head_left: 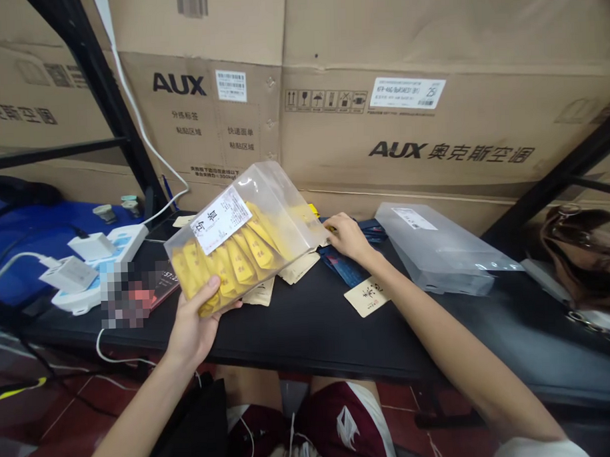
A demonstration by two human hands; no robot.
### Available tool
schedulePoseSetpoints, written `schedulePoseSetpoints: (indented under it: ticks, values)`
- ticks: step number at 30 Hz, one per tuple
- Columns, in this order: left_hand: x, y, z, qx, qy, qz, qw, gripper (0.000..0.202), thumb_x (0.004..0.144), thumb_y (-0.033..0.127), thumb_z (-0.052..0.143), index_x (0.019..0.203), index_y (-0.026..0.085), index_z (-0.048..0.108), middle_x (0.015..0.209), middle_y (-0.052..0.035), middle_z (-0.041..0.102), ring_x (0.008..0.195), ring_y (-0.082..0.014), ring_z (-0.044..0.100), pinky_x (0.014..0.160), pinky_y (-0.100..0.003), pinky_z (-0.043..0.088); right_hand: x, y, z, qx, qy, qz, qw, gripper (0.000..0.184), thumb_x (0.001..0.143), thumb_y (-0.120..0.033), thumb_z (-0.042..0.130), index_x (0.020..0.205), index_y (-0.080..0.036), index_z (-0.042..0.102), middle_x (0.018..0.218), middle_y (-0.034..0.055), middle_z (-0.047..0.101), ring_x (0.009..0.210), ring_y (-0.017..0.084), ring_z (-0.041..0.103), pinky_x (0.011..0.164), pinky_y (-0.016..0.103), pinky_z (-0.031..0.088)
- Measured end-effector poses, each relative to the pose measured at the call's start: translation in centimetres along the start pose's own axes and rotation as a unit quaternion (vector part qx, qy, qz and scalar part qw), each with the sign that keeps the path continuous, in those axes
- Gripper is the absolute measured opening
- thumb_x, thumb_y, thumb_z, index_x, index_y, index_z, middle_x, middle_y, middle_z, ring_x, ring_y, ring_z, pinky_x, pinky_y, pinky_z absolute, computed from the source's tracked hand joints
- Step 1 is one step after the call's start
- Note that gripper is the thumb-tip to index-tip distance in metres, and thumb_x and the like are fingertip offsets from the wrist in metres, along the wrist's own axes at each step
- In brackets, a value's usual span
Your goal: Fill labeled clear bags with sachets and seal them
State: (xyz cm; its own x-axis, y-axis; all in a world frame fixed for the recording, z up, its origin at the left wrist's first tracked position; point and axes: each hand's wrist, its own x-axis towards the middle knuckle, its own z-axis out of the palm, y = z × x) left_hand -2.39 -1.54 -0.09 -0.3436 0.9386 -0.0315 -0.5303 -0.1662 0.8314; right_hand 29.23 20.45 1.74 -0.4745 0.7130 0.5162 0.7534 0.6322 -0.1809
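Observation:
My left hand (201, 319) grips the lower left end of a frosted plastic bag (283, 189), thumb across its front. Inside it stands a row of yellow sachets (240, 257), and a white label (222, 220) is stuck on the front. The bag is tilted, its open end towards the right. At that end my right hand (349, 235) is closed, fingertips at the bag's edge; they are partly hidden. Cream-coloured packets (299, 269) lie beneath the bag. Dark blue packets (344, 266) lie under my right hand, and a cream card (367, 297) sits near its wrist.
Another frosted bag (436, 250) lies on the black table (309, 342) to the right, near a brown handbag (586, 259). On the left are a white power strip (123, 243) with chargers and a phone (159, 287). Large cardboard boxes (332, 141) stand behind.

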Motion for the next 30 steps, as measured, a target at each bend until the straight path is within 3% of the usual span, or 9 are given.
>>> schedulePoseSetpoints:
  ticks: [3, 7, 14, 18, 24, 27, 30]
  values:
    - [0.0, -0.1, -0.1, -0.002, 0.0, 0.003, 1.0, 0.064, 0.068, 0.034, 0.099, 0.127, 0.022, 0.077, 0.121, -0.0074, 0.081, 0.092, -0.0262, 0.079, 0.062, -0.033, 0.07, -1.3, -0.9, -1.3, 0.002, 0.007, -0.018, 1.0, 0.026, 0.103, -0.02, 0.052, 0.097, -0.018, 0.077, 0.103, 0.0155, 0.079, 0.107, 0.032, 0.065, 0.096, 0.044, 0.053]
    - [0.0, -0.1, -0.2, -0.004, -0.001, 0.003, 1.0, 0.06, 0.069, 0.034, 0.099, 0.124, 0.022, 0.079, 0.122, -0.0085, 0.081, 0.092, -0.0262, 0.078, 0.062, -0.033, 0.069, -2.5, -2.2, -1.9, 0.013, 0.011, -0.033, 0.999, 0.02, 0.1, -0.019, 0.056, 0.102, -0.02, 0.076, 0.112, 0.0143, 0.079, 0.116, 0.032, 0.065, 0.1, 0.043, 0.052]
    - [0.0, -0.1, -0.2, 0.01, -0.007, 0.0, 1.0, 0.063, 0.069, 0.035, 0.099, 0.126, 0.022, 0.078, 0.122, -0.0079, 0.081, 0.09, -0.0256, 0.078, 0.062, -0.032, 0.069, -1.5, -1.4, 0.8, 0.033, 0.041, 0.08, 0.995, 0.01, 0.086, -0.022, 0.065, 0.087, -0.018, 0.075, 0.096, 0.0119, 0.078, 0.093, 0.029, 0.066, 0.088, 0.041, 0.051]
    - [0.1, -0.1, -0.1, 0.014, -0.009, 0.007, 1.0, 0.061, 0.068, 0.036, 0.099, 0.124, 0.022, 0.079, 0.119, -0.0078, 0.081, 0.092, -0.0273, 0.079, 0.061, -0.032, 0.068, -1.3, -1.1, 1.4, 0.043, 0.069, 0.094, 0.992, 0.02, 0.082, -0.016, 0.061, 0.097, -0.016, 0.073, 0.095, 0.0091, 0.077, 0.089, 0.025, 0.066, 0.084, 0.038, 0.052]
    - [-0.1, 0.1, 0.0, 0.011, -0.002, -0.001, 1.0, 0.066, 0.066, 0.035, 0.1, 0.127, 0.023, 0.078, 0.12, -0.0072, 0.081, 0.09, -0.026, 0.078, 0.061, -0.033, 0.069, -1.4, -2.2, -0.2, 0.041, 0.074, 0.048, 0.995, 0.018, 0.092, -0.017, 0.055, 0.086, -0.02, 0.072, 0.09, 0.0117, 0.073, 0.099, 0.031, 0.063, 0.092, 0.045, 0.052]
    - [-0.1, 0.2, 0.0, 0.003, 0.003, 0.002, 1.0, 0.067, 0.067, 0.035, 0.1, 0.129, 0.024, 0.077, 0.124, -0.0073, 0.08, 0.094, -0.0262, 0.077, 0.062, -0.033, 0.069, -2.5, -4.4, -1.9, 0.043, 0.134, -0.002, 0.99, 0.022, 0.099, -0.019, 0.052, 0.087, -0.023, 0.07, 0.093, 0.0118, 0.071, 0.102, 0.032, 0.062, 0.093, 0.048, 0.053]
    - [0.0, 0.1, 0.0, 0.002, 0.002, 0.001, 1.0, 0.065, 0.07, 0.037, 0.099, 0.13, 0.023, 0.077, 0.127, -0.0083, 0.08, 0.094, -0.0256, 0.078, 0.064, -0.033, 0.069, -4.6, -7.6, -2.9, 0.059, 0.187, -0.102, 0.975, 0.02, 0.099, -0.015, 0.055, 0.09, -0.026, 0.07, 0.093, 0.0098, 0.069, 0.095, 0.03, 0.062, 0.086, 0.047, 0.054]
